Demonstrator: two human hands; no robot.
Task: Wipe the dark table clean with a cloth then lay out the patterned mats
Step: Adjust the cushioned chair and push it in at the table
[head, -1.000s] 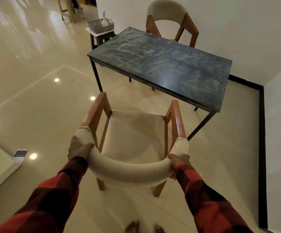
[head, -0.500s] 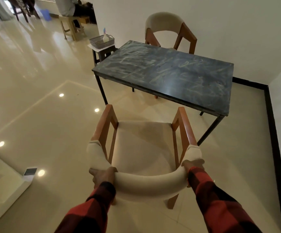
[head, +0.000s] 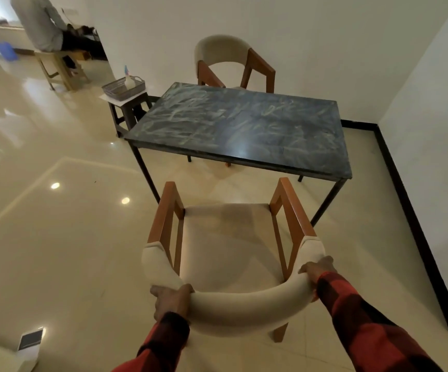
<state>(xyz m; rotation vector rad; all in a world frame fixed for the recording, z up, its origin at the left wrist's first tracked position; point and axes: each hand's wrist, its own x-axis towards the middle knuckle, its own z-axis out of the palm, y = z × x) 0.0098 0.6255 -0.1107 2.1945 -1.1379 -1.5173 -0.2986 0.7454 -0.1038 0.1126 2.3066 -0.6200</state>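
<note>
Smears of pale, chalky residue cover the dark rectangular stone-topped surface [head: 240, 127], which stands on thin black metal legs ahead of the person and carries nothing; no wiping has begun. Neither a cloth nor the patterned mats can be made out. Just beside its far left corner, a grey mesh basket [head: 123, 88] holding a small white spray bottle [head: 129, 79] sits on a dark stool [head: 130, 110]. A second cream-backed wooden chair [head: 232, 64] stands at the far side, against the white wall.

Nearer, the cream-upholstered wooden armchair [head: 231, 251] sits clear of the front edge. The left hand [head: 171, 300] is wrapped around the padded curved backrest, and the right hand [head: 319, 269] is closed on its right end. Over the last second the left grip has slid from the backrest's left end toward its middle, and the chair has drawn back toward the person. That likely frees standing room at the front edge for wiping.
</note>
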